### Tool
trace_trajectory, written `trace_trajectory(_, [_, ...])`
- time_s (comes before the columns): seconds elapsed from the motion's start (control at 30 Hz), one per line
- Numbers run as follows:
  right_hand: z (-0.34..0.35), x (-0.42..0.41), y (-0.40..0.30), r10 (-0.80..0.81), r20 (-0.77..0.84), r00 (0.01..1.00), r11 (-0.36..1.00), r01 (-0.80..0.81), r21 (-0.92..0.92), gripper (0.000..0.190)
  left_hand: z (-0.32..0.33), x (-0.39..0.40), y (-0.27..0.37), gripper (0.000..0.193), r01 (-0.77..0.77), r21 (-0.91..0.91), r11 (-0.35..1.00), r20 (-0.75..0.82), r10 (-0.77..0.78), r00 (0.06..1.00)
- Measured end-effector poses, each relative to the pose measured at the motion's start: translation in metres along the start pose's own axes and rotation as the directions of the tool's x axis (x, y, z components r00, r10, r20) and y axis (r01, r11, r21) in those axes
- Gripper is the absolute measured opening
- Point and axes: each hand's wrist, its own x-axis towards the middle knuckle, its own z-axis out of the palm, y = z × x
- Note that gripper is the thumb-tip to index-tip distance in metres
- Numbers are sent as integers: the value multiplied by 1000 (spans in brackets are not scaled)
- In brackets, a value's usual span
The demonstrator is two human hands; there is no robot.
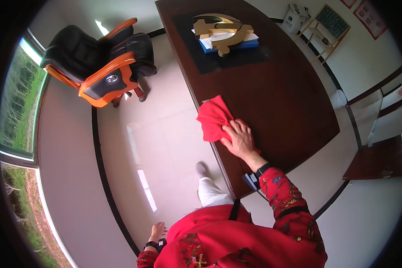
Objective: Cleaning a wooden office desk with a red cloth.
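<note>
A red cloth [214,118] lies crumpled on the near left part of a dark brown wooden desk [281,100], partly over its left edge. My right hand [238,138] rests on the cloth, palm down with the fingers somewhat spread, pressing it to the desktop. Part of the cloth shows beyond the hand's right side. My left hand [158,231] hangs low beside my body, away from the desk, with nothing seen in it; its fingers are partly hidden by my red clothing. Both wrists wear dark bands with small devices.
A gold-coloured emblem ornament [222,30], papers and a blue folder [251,44] lie on a black desk mat [214,65]. A black office chair [100,60] stands left. A small easel board [331,21], a white bin [338,99] and another chair [382,157] are at the right.
</note>
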Motion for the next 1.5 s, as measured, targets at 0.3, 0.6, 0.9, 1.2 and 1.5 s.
trace_trajectory(0.3, [56,150,7,96,-40,995,995,-95,8,44,-63,32,113,38,-209,11,978,-68,209,976])
trace_trajectory(0.6, [90,236,10,138,-41,990,990,-137,24,47,-98,58,200,37,-116,192,974,72,104,992])
trace_trajectory(0.9, [114,305,-1,248,-141,959,969,-246,26,46,-125,109,353,35,-326,257,910,158,294,943])
trace_trajectory(1.2, [55,206,60,149,-121,981,985,-158,-67,37,-120,156,436,30,-401,372,837,319,291,902])
trace_trajectory(1.5, [8,153,177,840,-368,398,332,-915,-230,47,-127,185,553,29,-523,419,742,418,354,837])
